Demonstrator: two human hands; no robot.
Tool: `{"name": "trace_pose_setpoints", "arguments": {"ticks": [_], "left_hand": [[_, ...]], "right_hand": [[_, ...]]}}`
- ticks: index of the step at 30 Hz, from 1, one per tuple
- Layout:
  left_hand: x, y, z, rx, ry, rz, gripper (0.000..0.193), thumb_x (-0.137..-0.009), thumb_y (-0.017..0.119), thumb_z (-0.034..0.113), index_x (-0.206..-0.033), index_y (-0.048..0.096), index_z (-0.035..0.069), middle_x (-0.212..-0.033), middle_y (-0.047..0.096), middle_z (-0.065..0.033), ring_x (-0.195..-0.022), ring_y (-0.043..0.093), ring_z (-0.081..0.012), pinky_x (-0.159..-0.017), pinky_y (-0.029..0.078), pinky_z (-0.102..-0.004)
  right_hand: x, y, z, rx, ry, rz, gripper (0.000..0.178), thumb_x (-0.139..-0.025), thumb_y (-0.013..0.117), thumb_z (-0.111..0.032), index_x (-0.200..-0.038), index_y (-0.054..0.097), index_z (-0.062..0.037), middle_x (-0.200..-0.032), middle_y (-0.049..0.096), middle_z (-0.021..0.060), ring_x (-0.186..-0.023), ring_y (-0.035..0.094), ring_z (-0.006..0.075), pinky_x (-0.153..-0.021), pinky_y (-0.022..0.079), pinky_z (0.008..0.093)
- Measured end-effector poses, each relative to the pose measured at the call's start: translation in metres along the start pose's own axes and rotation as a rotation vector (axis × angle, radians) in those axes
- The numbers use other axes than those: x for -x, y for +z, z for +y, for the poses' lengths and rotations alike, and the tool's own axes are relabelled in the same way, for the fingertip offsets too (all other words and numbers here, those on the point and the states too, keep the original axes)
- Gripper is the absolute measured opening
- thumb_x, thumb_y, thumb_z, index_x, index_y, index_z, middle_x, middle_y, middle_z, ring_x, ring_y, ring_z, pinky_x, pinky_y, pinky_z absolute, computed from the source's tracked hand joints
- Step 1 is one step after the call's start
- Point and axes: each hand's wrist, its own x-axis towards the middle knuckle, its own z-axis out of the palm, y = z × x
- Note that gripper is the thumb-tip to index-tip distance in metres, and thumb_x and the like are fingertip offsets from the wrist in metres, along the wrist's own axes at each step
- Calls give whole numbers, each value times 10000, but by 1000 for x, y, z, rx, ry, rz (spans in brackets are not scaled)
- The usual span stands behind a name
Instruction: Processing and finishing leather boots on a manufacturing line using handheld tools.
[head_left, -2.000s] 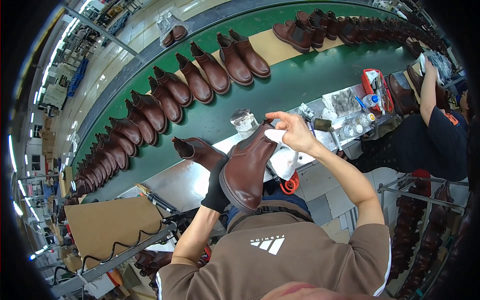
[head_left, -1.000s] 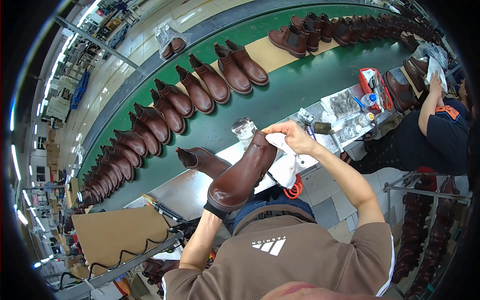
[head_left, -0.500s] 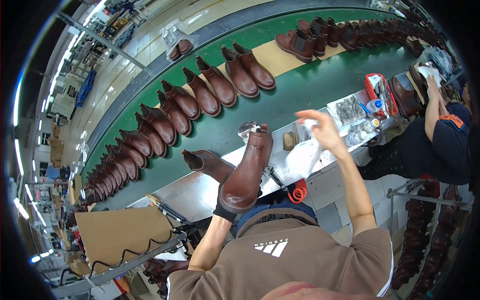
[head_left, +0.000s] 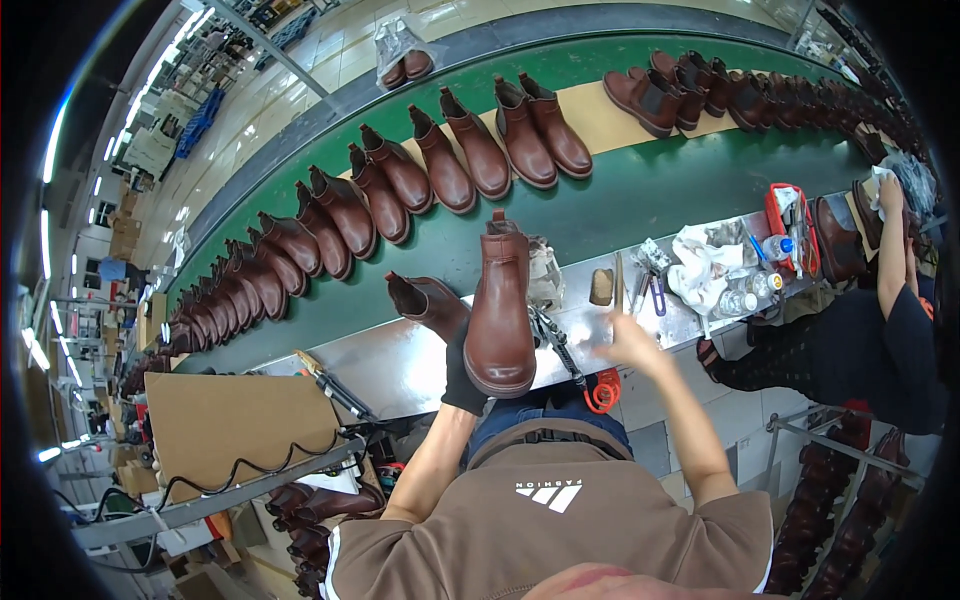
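Holding a brown Chelsea boot (head_left: pixel 500 325), the person's black-gloved left hand (head_left: pixel 460 378) was closed about its lower side, most of the fingers hidden behind it. The boot was raised over the front edge of the metal desk (head_left: pixel 375 365), shaft away from the body and toe toward it. The bare right hand (head_left: pixel 637 345) was blurred near that edge, fingers seemingly loosely parted, nothing visible in its grasp. A crumpled white cloth (head_left: pixel 697 262) lay on the desk beyond it.

Work on this boot seemed under way rather than finished, as it was in hand and well apart from the row of boots (head_left: pixel 442 160) standing along the green belt (head_left: pixel 640 195). A second boot (head_left: pixel 433 305) lay beside it, partly hidden; whether the glove touched it, or any work on it remained, could not be told.
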Motion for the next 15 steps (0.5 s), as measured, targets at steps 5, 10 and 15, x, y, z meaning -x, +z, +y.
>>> {"name": "trace_pose_setpoints", "arguments": {"ticks": [5, 10, 15], "left_hand": [[-17, -4, 6, -251, 224, 84, 295, -930, 433, 207, -1146, 510, 20, -1063, 617, -121, -953, 615, -224, -859, 496, -356], [-35, -18, 13, -167, 231, 107, 312, -942, 399, 232, -1147, 510, 25, -1050, 617, -110, -940, 612, -224, -851, 494, -347], [-53, -45, 19, -298, 293, 31, 351, -942, 413, 280, -1181, 492, 35, -1075, 601, -94, -956, 598, -221, -846, 487, -338]], "right_hand": [[-46, 116, 23, -162, -232, 336, 594, -696, 767, -258, -1163, 551, 39, -1023, 602, 181, -809, 597, 224, -696, 479, 323], [-45, 130, 17, -631, -46, 347, 296, -815, 668, -155, -1037, 603, 30, -827, 611, 57, -706, 531, 111, -625, 439, 255], [18, 36, -47, -817, -40, 498, 323, -867, 623, -112, -1133, 546, 54, -824, 627, 43, -750, 557, 84, -678, 469, 229]]}}
